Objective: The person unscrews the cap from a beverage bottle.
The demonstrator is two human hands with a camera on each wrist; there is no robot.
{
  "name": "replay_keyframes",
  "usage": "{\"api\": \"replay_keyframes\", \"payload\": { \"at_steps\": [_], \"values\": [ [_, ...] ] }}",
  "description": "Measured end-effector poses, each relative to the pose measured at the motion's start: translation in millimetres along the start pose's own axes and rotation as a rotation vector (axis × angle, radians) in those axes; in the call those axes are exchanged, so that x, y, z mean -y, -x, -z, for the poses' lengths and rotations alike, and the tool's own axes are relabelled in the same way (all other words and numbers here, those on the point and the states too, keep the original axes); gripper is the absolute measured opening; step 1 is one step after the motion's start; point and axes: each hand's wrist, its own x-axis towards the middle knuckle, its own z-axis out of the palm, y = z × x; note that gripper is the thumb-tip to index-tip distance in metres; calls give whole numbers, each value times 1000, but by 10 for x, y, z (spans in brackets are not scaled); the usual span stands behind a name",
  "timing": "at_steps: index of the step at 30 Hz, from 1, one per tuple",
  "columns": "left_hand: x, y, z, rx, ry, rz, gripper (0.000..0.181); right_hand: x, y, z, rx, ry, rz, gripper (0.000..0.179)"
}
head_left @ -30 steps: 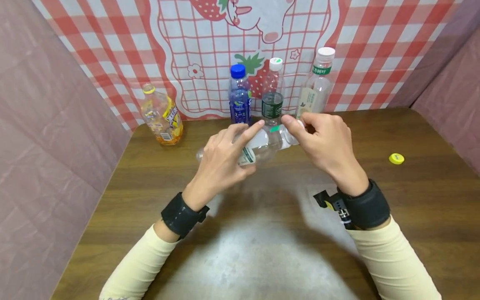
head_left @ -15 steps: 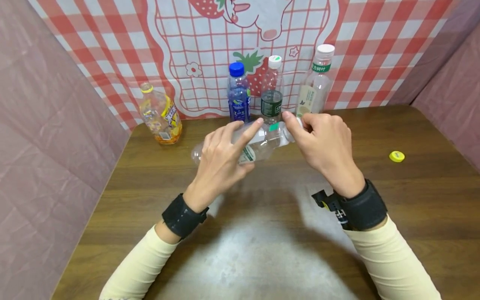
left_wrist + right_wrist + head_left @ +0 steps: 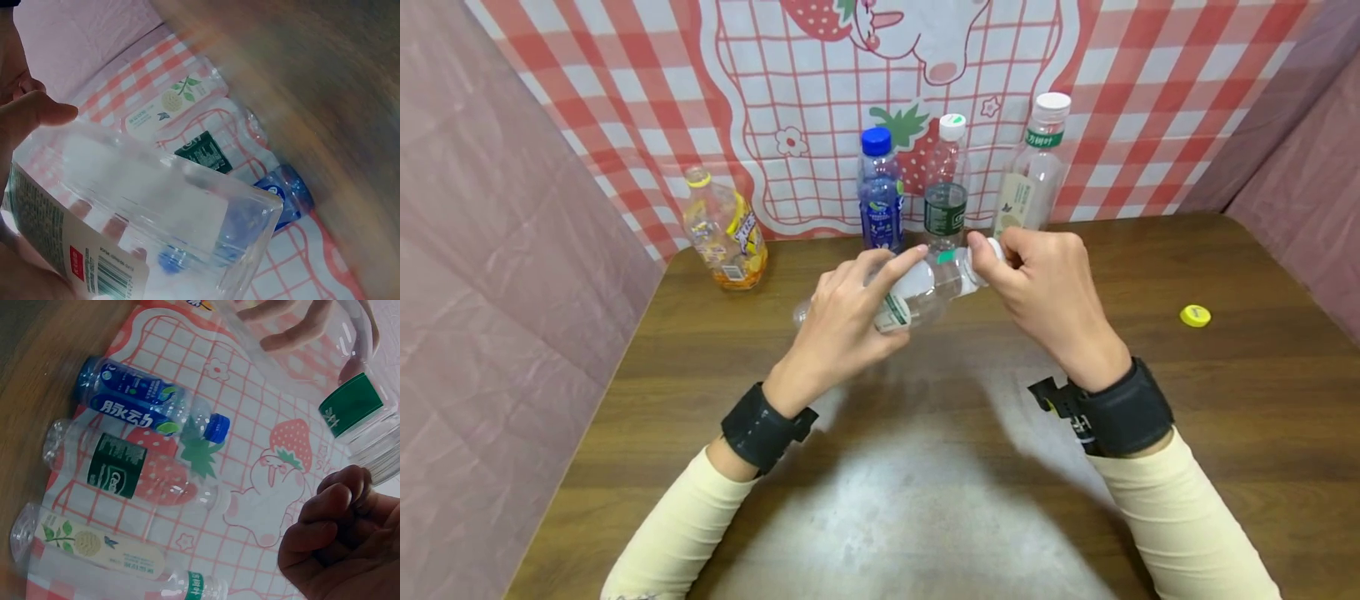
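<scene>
A clear plastic bottle [image 3: 931, 287] lies nearly level in the air over the table, its neck pointing right. My left hand [image 3: 842, 321] grips its body from above, thumb on the near side. At the neck, my right hand [image 3: 1048, 287] pinches the white cap [image 3: 997, 248] between thumb and curled fingers. In the left wrist view, the bottle [image 3: 144, 175] shows its squared base and a barcode label [image 3: 103, 265]. A green band [image 3: 351, 405] circles the neck in the right wrist view, close above the curled right fingers [image 3: 337, 506].
Behind the hands stand a blue-capped bottle [image 3: 880, 196], a green-labelled bottle [image 3: 945, 208] and a tall white-capped bottle [image 3: 1033, 179]. An uncapped yellow-labelled bottle [image 3: 726, 233] is at the back left. A yellow cap [image 3: 1195, 316] lies on the wooden table [image 3: 1247, 400] at right.
The right hand has turned slightly at the neck, and more of the white cap shows beside the thumb. The left hand and the bottle stay almost in place.
</scene>
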Motion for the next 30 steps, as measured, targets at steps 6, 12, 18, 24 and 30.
{"api": "replay_keyframes", "payload": {
  "at_steps": [6, 12, 18, 24, 30],
  "values": [
    [24, 2, 8, 45, 121, -19, 97, -33, 24, -40, -26, -15, 75, 46],
    [44, 4, -22, 120, 350, -4, 99, -42, 4, 12, -1, 8, 223, 46],
    [54, 2, -31, 106, 364, 4, 101, -5, -26, 84, 48, 38, 263, 41],
    [63, 3, -37, 96, 313, 14, 103, 0, -12, 103, 58, 82, 181, 69],
    [67, -9, -33, 76, 243, -2, 100, 25, -22, 173, 71, -34, -60, 66]
  ]
}}
